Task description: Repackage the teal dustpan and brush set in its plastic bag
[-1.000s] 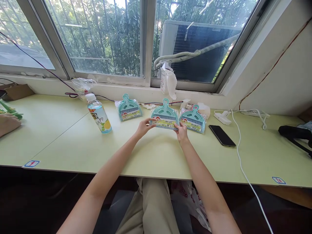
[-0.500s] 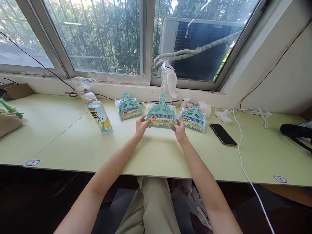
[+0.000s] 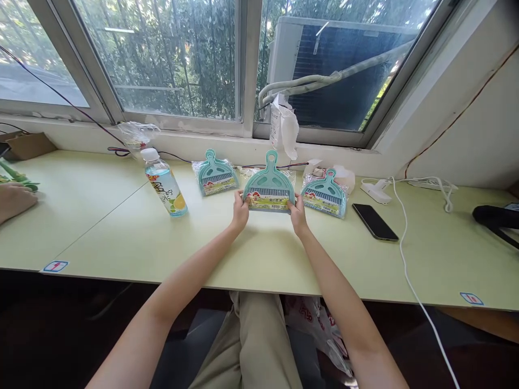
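Between my two hands is a mint-green dustpan and brush set (image 3: 269, 183) in clear wrapping with a yellow label. My left hand (image 3: 240, 212) is closed on its lower left corner, and my right hand (image 3: 298, 215) grips the lower right corner. The handle with its round hole points toward the window. A similar wrapped dustpan set (image 3: 215, 175) lies on the table to the left. Another one (image 3: 325, 195) rests to the right, close to my right hand.
A drink bottle (image 3: 165, 186) stands left on the pale green table (image 3: 121, 243). To the right lie a black phone (image 3: 375, 222), a white cable (image 3: 405, 259) and a white plug (image 3: 376, 190). Another person's hand (image 3: 16, 201) is at the far left. Crumpled plastic (image 3: 138, 136) sits by the sill.
The held dustpan set looks slightly raised and closer, still in both hands. The view has shifted a little; the other sets stay where they lay.
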A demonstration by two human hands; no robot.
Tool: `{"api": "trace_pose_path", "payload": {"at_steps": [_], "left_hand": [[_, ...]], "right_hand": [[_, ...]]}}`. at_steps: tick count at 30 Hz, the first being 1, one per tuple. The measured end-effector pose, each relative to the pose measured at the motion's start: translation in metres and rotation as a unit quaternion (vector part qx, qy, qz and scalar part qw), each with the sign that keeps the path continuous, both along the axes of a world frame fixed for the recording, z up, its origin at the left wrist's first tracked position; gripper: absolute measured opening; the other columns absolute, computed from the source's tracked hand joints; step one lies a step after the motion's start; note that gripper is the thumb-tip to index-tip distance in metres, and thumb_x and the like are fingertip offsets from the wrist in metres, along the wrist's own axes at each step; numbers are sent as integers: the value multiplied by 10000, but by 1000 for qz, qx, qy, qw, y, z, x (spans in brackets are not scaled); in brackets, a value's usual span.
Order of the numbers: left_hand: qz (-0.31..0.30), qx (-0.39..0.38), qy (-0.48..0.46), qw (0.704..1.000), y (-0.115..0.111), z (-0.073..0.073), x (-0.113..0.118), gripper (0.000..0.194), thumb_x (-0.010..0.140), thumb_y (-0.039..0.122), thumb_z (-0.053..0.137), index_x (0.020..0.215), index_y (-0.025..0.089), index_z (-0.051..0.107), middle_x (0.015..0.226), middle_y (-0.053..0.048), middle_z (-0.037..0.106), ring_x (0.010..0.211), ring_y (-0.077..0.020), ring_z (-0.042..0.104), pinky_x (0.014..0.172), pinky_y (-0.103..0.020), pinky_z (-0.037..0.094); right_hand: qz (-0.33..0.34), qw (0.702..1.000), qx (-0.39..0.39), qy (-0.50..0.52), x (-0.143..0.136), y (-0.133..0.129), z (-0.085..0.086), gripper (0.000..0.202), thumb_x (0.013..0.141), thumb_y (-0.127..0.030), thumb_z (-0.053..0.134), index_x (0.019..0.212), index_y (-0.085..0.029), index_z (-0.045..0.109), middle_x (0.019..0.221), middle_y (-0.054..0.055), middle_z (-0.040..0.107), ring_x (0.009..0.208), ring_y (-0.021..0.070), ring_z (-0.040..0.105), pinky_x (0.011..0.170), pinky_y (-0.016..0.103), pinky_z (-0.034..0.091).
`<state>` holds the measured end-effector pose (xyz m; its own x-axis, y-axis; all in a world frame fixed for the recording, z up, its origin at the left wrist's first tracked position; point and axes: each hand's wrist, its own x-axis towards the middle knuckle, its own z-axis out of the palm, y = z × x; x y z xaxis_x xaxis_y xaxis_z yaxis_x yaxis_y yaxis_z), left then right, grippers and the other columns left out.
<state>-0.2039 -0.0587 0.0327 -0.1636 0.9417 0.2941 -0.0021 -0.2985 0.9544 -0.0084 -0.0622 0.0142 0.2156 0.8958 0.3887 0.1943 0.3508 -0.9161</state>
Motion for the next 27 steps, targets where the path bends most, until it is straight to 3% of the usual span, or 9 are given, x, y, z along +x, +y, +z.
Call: {"api": "trace_pose_path", "payload": {"at_steps": [5, 9, 11, 13, 18, 23, 27], "left_hand": [[10, 9, 10, 1000, -1, 1, -1, 118, 907, 295, 469, 987, 215, 436, 779, 6, 575, 728, -127, 560, 684, -247, 414], [0, 31, 23, 999, -5, 1, 0, 574, 769, 402, 685, 1204, 222, 357, 898, -29, 651, 816, -158, 631, 759, -284, 458], [25, 33, 56, 998, -8, 3, 1, 807, 671, 406, 774, 1295, 236, 293, 902, -26, 663, 814, -171, 643, 768, -297, 465], [57, 27, 92, 994, -11, 4, 0, 908, 620, 420, 806, 1332, 244, 270, 876, -17, 668, 798, -182, 648, 760, -304, 467], [119, 16, 164, 979, -16, 7, 1, 861, 632, 474, 780, 1320, 247, 316, 871, -22, 672, 784, -204, 652, 706, -296, 460], [149, 29, 221, 963, -21, 7, 7, 733, 692, 493, 724, 1279, 256, 355, 921, -33, 675, 806, -214, 649, 692, -291, 448], [143, 33, 226, 963, -22, 8, 8, 601, 772, 462, 657, 1253, 242, 371, 951, -43, 688, 808, -214, 652, 673, -285, 445]], "right_hand": [[-8, 999, -25, 47, -7, -11, 11, 253, 804, -341, 491, 1036, -248, 455, 821, -19, 532, 731, 132, 469, 681, 259, 368], [-30, 999, -15, 21, -9, -14, 14, 256, 815, -348, 474, 1046, -239, 452, 848, -4, 554, 748, 139, 489, 690, 267, 373], [-38, 999, -11, 5, -10, -14, 14, 263, 815, -343, 466, 1053, -232, 454, 893, 11, 578, 776, 146, 513, 699, 272, 387], [-45, 999, -12, -14, -11, -16, 14, 271, 817, -344, 458, 1062, -227, 459, 925, 22, 598, 785, 151, 533, 693, 275, 404], [-54, 995, -36, -78, -20, -22, 17, 479, 805, -504, 487, 1189, -227, 414, 948, 37, 631, 763, 184, 572, 616, 286, 441], [-175, 965, -70, -184, -26, -27, 20, 734, 668, -618, 624, 1242, -213, 411, 926, 59, 655, 800, 241, 596, 665, 326, 443], [-136, 980, -75, -121, -23, -24, 18, 695, 683, -596, 620, 1234, -220, 429, 876, 35, 651, 697, 196, 591, 588, 293, 459]]}}
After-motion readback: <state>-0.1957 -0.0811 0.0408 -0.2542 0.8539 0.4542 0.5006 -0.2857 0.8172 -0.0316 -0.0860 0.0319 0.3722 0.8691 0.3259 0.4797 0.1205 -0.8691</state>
